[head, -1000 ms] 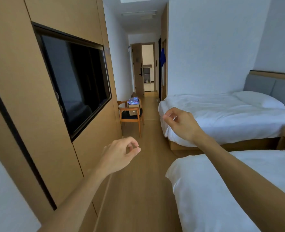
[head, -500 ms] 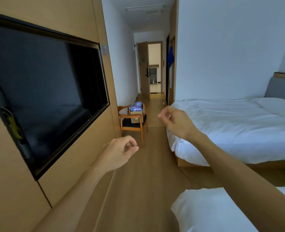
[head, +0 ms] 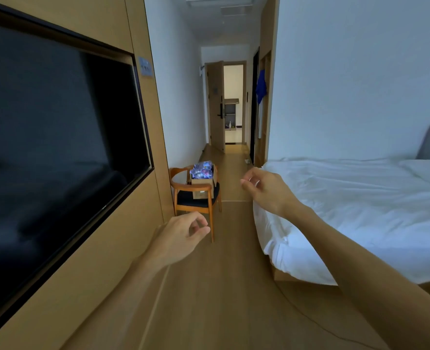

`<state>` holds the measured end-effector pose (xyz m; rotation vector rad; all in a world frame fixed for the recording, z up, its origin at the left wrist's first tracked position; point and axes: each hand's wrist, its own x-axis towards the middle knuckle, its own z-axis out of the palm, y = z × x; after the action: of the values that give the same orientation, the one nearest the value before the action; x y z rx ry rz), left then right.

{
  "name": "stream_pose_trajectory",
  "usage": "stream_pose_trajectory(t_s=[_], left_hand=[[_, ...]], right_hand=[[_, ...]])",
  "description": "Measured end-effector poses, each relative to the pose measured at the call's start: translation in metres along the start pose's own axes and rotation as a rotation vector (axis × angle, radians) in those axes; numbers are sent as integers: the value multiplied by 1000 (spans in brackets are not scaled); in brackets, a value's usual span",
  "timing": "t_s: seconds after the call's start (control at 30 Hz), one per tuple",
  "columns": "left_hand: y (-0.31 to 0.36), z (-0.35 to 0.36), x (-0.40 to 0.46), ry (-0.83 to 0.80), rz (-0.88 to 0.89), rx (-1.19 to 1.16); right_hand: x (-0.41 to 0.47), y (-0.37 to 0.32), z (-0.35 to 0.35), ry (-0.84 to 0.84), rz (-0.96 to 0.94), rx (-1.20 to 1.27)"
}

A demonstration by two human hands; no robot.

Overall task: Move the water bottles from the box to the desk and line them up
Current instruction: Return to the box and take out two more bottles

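A cardboard box [head: 202,186] stands on a wooden chair [head: 197,200] against the left wall, some way ahead. Clear plastic water bottles [head: 201,170] stick out of its top. Both my arms reach forward in the air, well short of the chair. My left hand [head: 182,236] hangs with loosely curled fingers and holds nothing. My right hand [head: 265,189] is raised higher, level with the box in the picture, fingers loosely curled and empty. No desk is in view.
A large dark TV screen [head: 57,147] is set in the wooden wall panel on the left. A white bed [head: 360,210] fills the right side. A wood-floor aisle [head: 221,286] runs between them toward a hallway with an open door [head: 216,107].
The view has advanced along the aisle; the chair and box appear larger and closer. The nearer bed has dropped out of view. Both hands stay raised and empty.
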<state>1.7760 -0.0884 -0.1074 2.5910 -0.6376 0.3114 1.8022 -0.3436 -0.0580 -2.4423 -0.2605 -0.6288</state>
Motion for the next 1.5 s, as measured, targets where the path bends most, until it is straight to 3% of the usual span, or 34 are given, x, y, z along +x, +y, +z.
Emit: stream_pose_trajectory(t_s=[0.97,1.5], left_hand=[[-217,120,553,-20,2,-97],[-344,227,835,-65,-40,-153]], right_hand=[[503,285,182,-21,39,77],[751,445,290,-58,56,56]])
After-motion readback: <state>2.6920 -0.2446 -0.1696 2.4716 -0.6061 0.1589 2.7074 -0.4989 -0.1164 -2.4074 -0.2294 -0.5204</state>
